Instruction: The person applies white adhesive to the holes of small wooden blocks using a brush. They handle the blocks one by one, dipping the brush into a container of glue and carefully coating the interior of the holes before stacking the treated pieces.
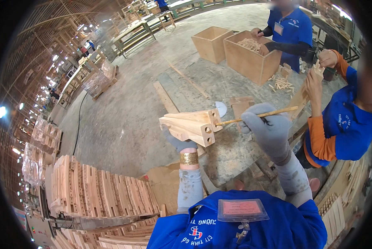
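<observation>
My left hand [179, 139], in a grey glove, is wrapped around a bundle of pale wooden pieces [188, 125]. Round holes show in their end faces, which point to the right. In my gloved right hand [265, 128] is a thin wooden stick [277, 112], gripped between the fingers. Its left tip meets a hole in the end of one piece; how deep it sits I cannot tell. Gold bangles [189, 158] circle my left wrist.
Stacked drilled wooden pieces [98, 189] stand at the lower left. A plywood box [252, 62] of dowels and another plywood box [211, 43] stand ahead. One co-worker [292, 31] reaches into the dowel box; another co-worker [343, 116] at right holds a wooden piece.
</observation>
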